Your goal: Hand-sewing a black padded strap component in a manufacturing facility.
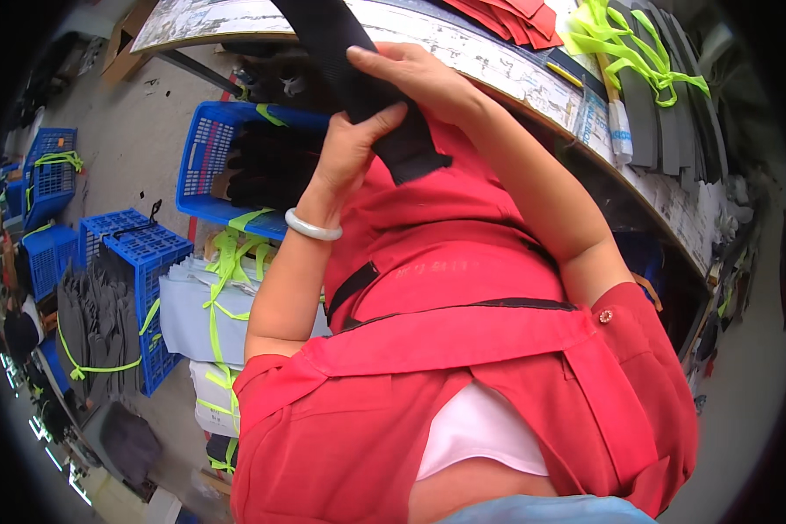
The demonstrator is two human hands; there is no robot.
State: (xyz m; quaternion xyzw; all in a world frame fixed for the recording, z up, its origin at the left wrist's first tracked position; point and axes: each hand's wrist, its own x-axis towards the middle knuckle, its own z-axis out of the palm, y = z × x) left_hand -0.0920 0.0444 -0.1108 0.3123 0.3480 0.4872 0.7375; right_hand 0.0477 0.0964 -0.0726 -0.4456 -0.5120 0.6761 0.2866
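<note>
A long black ribbed fabric strip [410, 155] runs from the top edge of the view down toward my red apron. My left hand [351, 148], with a pale bangle [313, 225] on the wrist, grips the strip's left side, thumb across its front. Higher up, my right hand [424, 80] holds its right edge, with the thumb on the front and the fingers partly hidden. The strip's lower end hangs free just below both hands, slightly frayed at one corner.
A worktable [498, 61] carries red fabric pieces [520, 19], a yellow pen [565, 74] and dark grey strips [664, 122] tied with neon ribbon. A blue crate [203, 157] of black pieces stands left of me. Light grey bundles [203, 306] and another blue crate [153, 262] are nearby.
</note>
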